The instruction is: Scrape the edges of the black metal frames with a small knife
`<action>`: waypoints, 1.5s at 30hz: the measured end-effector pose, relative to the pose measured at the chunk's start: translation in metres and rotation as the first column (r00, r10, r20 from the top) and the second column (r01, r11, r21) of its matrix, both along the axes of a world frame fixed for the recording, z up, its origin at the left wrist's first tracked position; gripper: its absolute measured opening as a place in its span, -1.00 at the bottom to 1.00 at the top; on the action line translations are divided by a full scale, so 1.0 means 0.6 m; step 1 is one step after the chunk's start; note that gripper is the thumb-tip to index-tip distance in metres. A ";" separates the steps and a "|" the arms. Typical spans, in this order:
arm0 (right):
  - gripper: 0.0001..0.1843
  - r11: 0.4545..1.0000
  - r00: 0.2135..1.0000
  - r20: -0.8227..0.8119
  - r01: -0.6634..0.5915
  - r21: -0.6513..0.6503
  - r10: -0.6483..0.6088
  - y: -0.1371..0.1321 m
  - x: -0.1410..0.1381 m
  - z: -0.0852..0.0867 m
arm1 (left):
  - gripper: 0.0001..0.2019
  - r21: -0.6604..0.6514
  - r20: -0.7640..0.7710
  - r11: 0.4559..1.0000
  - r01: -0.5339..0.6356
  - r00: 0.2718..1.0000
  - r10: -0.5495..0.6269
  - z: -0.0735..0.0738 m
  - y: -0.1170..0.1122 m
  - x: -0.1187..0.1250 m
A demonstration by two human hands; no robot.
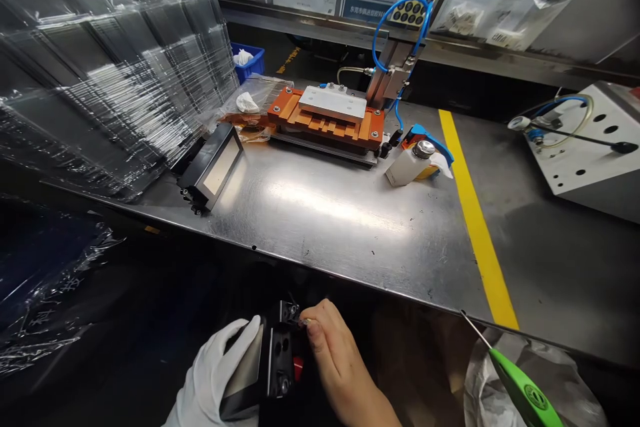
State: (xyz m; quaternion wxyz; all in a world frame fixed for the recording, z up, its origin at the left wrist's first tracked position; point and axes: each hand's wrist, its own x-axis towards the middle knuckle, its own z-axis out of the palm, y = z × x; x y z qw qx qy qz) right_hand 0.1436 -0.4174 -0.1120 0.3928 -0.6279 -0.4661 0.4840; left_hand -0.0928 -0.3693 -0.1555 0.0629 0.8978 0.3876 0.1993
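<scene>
My left hand (215,367), in a white glove, grips a black plastic housing (281,353) with a greyish flat panel in its side, below the table's front edge. Round holes and screw-like fittings show on the end of the housing. My bare right hand (335,353) is closed in a pinch at the housing's upper corner. What sits between its thumb and finger is too small to make out. Something red shows beside the housing, under my right hand. A similar black housing (213,170) with a pale panel stands tilted on the table.
Stacked clear plastic trays (115,60) rise at the left of the metal table (320,213). An orange press fixture (325,120) with blue air hoses stands at the back, near a dispenser bottle (411,163). A green-handled tool (523,387) projects at lower right. Yellow tape (475,213) crosses the table.
</scene>
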 end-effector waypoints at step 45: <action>-0.44 0.997 0.988 -0.137 -0.073 -0.021 0.069 -0.040 -0.004 -0.025 | -0.45 0.002 0.013 0.999 -0.043 0.999 0.043 0.023 0.017 0.023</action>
